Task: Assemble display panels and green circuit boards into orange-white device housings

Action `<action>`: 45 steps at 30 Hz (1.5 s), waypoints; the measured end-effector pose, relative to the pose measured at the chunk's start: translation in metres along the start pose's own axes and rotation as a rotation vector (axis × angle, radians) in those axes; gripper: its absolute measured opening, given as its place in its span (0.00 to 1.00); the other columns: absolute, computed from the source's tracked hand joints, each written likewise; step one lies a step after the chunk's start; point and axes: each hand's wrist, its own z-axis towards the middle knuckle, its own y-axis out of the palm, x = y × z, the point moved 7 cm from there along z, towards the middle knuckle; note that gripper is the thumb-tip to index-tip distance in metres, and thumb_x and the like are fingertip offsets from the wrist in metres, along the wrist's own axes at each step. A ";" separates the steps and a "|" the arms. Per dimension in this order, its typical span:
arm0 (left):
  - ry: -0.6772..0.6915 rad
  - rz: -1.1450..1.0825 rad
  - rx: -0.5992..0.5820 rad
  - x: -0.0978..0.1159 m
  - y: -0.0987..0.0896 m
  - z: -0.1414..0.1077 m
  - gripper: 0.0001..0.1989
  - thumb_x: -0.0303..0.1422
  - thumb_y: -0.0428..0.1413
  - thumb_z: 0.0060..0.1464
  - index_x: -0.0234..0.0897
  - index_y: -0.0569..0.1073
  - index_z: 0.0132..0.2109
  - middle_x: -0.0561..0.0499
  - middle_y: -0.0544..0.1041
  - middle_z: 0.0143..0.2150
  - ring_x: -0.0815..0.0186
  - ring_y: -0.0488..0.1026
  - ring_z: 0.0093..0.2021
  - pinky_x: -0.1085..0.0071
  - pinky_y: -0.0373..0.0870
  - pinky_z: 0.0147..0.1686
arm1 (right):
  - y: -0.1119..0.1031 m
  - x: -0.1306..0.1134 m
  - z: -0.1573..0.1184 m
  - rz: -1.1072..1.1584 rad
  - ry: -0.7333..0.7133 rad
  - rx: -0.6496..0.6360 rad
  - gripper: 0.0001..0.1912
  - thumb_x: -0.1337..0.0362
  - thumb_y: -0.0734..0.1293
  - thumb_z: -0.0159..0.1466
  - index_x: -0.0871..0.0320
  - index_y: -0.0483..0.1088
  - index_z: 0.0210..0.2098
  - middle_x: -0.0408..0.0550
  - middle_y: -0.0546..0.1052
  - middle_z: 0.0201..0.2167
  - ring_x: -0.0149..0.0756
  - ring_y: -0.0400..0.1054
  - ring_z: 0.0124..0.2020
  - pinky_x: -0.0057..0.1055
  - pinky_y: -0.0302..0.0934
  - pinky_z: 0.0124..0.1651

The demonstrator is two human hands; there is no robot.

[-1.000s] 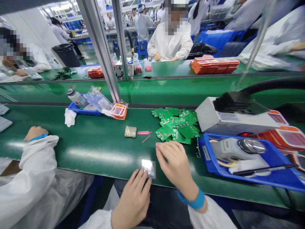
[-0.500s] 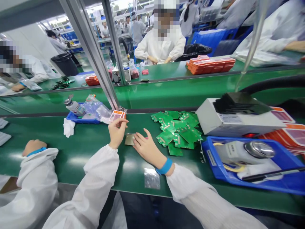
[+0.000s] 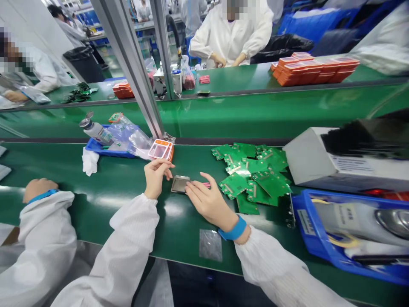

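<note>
Head view. The person's left hand (image 3: 154, 178) lies beside the left end of a stack of flat grey pieces (image 3: 179, 184), its fingers bent and drawn close together; whether anything is pinched between them cannot be told. The right hand (image 3: 211, 204) reaches in from the other side, its fingertips at the stack's right edge and one finger raised apart from the rest; whether the thumb closes beneath is hidden. The stack sits on the green worktop (image 3: 179, 238), between the two hands. Pink strips (image 3: 206, 185) show partly behind the right fingers, and to their right lies a loose, overlapping heap of green circuit boards (image 3: 234, 184). A transparent plastic square (image 3: 210, 245) lies nearer the worktop's front edge, just left of the right wristband (image 3: 234, 229).

Points of risk, as judged: the grey pieces appear thin and smooth, so uneven pressure from the right fingertips could fan the stack or lift two pieces as one. The pink strips, being slender and close behind the fingers, could be swept aside by a sideways stroke of the hand. The boards overlap at odd angles; a brush from the knuckles could slide one off the heap or scrape its surface. The plastic square, light and lying loose below the right forearm, could catch on the sleeve (image 3: 271, 256) and drag towards the edge.
</note>
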 end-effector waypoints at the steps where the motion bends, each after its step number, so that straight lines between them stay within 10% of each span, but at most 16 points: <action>1: -0.005 -0.009 -0.003 0.001 0.001 -0.001 0.03 0.30 0.59 0.37 0.35 0.74 0.22 0.52 0.77 0.21 0.72 0.65 0.12 0.77 0.59 0.12 | -0.001 0.002 0.000 0.011 0.002 0.009 0.13 0.78 0.58 0.66 0.68 0.73 0.40 0.56 0.80 0.37 0.40 0.71 0.42 0.54 0.63 0.54; 16: -0.044 -0.020 -0.066 0.003 0.006 -0.004 0.01 0.28 0.59 0.37 0.34 0.75 0.22 0.52 0.77 0.21 0.72 0.66 0.13 0.76 0.60 0.13 | 0.004 -0.008 0.000 0.019 -0.071 0.005 0.10 0.77 0.60 0.65 0.67 0.73 0.34 0.56 0.80 0.35 0.38 0.73 0.35 0.49 0.66 0.52; 22: -0.094 -0.070 -0.101 0.001 0.008 -0.006 0.02 0.27 0.60 0.38 0.35 0.74 0.24 0.53 0.77 0.22 0.73 0.68 0.17 0.76 0.63 0.17 | -0.019 0.000 -0.002 0.031 0.035 0.190 0.06 0.76 0.64 0.64 0.65 0.73 0.37 0.53 0.81 0.33 0.38 0.75 0.38 0.47 0.65 0.54; 26: -0.253 -0.156 -0.304 -0.001 0.022 -0.014 0.13 0.37 0.63 0.42 0.35 0.77 0.36 0.45 0.81 0.33 0.63 0.78 0.32 0.68 0.74 0.35 | -0.046 0.007 -0.009 -0.034 0.148 0.289 0.06 0.74 0.66 0.63 0.63 0.73 0.40 0.52 0.82 0.39 0.39 0.75 0.44 0.46 0.59 0.57; 32: -0.588 -0.336 -0.913 -0.006 0.060 -0.066 0.36 0.55 0.64 0.37 0.30 0.77 0.45 0.33 0.77 0.49 0.42 0.72 0.53 0.52 0.70 0.50 | -0.060 0.009 -0.010 -0.080 0.181 0.286 0.08 0.73 0.63 0.66 0.58 0.74 0.39 0.46 0.82 0.39 0.33 0.75 0.42 0.43 0.55 0.59; 45: -0.589 -0.474 -0.907 -0.015 0.055 -0.071 0.33 0.43 0.70 0.34 0.37 0.76 0.49 0.41 0.76 0.53 0.53 0.73 0.53 0.64 0.68 0.52 | -0.051 0.006 -0.009 0.012 0.130 0.335 0.06 0.72 0.69 0.60 0.59 0.74 0.37 0.49 0.82 0.37 0.33 0.73 0.42 0.42 0.61 0.56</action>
